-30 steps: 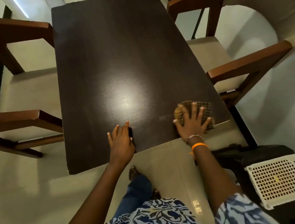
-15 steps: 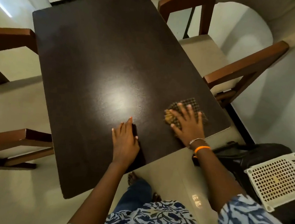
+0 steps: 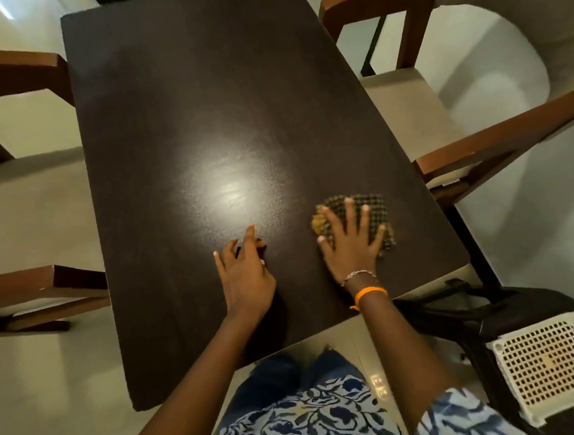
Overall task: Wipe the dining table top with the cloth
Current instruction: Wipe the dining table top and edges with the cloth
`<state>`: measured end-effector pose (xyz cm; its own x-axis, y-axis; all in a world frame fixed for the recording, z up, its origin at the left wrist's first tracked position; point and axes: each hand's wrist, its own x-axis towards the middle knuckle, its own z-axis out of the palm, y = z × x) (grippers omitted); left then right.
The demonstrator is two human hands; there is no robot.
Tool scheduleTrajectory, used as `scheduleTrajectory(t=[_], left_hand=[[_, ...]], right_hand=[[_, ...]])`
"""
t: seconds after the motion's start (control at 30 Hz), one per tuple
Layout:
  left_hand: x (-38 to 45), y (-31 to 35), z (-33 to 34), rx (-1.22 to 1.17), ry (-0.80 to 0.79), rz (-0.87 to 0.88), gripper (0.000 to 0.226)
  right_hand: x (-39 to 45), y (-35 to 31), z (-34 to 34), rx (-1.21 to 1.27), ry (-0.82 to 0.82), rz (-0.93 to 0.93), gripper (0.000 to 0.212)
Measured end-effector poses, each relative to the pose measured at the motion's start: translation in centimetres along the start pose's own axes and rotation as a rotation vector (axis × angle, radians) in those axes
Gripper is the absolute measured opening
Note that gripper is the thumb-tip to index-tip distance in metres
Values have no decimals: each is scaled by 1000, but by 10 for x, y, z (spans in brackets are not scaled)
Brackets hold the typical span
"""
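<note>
The cloth (image 3: 356, 219) lies bunched on the table (image 3: 190, 113) near its right edge and close to the near right corner, a checked rag with a yellowish fold showing at its left side. The right hand (image 3: 352, 243) presses down on it with fingers straight and spread, palm flat — not gripping, just pinning it to the wood. The left hand (image 3: 245, 275) rests on the top just beside it, toward the middle, fingers relaxed and holding nothing, apparently as a brace. From where I stand, most of the top looks unwiped as yet; the far half stretches well away from both hands. To do this stroke well, I'd say keep the palm weight even so the whole cloth drags rather than rolling up under the fingers, and work in overlapping passes from this near corner outward. The bunched cloth covers little — opening it flatter would help. Mind the right edge: a chair (image 3: 490, 144) stands close there, and a stroke carried too far could push the cloth off onto its seat.
</note>
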<state>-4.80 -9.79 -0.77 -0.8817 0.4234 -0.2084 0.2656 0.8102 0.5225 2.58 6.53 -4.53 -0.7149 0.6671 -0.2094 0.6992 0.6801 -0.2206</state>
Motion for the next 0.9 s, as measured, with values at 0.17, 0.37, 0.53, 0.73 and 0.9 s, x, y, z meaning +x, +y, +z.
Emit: scheduleTrajectory(t=[0.17,0.37,0.53,0.73,0.9], left_hand=[[12,-2,-3,-24,54,-13,67],[17,40,18,11,50,3,71],[20,88,45,17,9,51,70],[22,113,65,167,42,58,67],[25,117,72,284,65,36,63]], right_hand=[[-11,-54,26,-56,-96,-453,57],[26,14,4,-93,-46,-571,56],[74,100,-32,-106,32,-290,57],[108,114,-41,-115,41,-310,62],[173,92,-49,-79,12,-335,63]])
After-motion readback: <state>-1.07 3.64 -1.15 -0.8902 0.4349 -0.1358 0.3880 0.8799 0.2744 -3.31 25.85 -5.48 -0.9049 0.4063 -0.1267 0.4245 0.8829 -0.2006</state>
